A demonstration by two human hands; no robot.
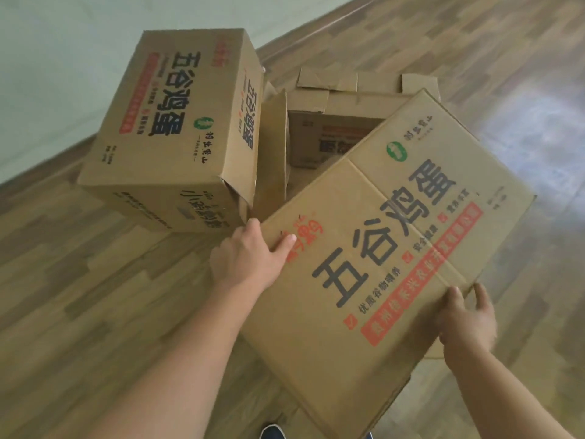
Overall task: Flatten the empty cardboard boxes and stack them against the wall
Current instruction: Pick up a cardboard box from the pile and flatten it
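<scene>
1. I see the near box [380,248] held tilted above the floor [79,296], left hand [250,258] gripping its left corner, thumb on top, right hand [465,318] clamping the right edge, fingers spread (likely steadying it for collapsing).
2. In the way: upright box [171,122] by the wall [63,58], open box [332,134] behind.

A wood-plank floor [79,280] in mixed brown tones runs diagonally across the room, its boards laid in staggered lengths from 7 o'clock toward 1 o'clock. A pale, plain wall [63,74] fills the 10 to 11 o'clock corner, meeting the floor along a slanted line. A bright sheen of reflected light [531,122] spreads over the boards at 2 o'clock.
</scene>
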